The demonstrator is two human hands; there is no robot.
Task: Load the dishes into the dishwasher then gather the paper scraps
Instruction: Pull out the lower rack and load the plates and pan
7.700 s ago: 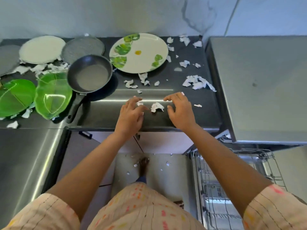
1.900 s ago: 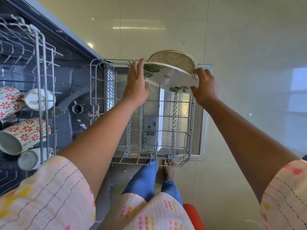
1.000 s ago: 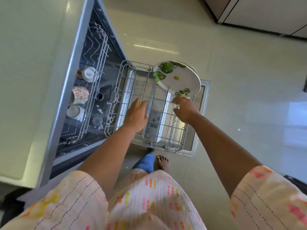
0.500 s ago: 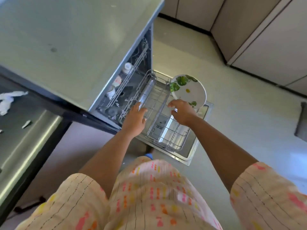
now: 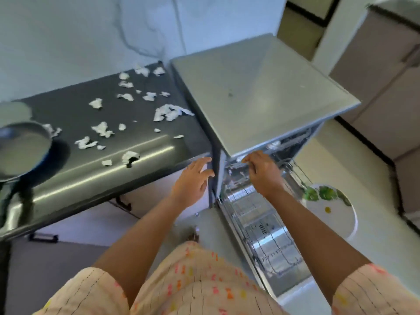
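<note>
We have both hands empty: our left hand is loosely open and our right hand relaxed over the dishwasher rack. The frying pan lies far left on the counter, nearer our left hand; the leaf-patterned plate stands racked at right

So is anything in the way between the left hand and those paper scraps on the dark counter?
Nothing visible. The left hand, open and empty, is at the counter's front right corner; the nearest paper scraps lie to its left on bare surface. The frying pan is farther left.
</note>
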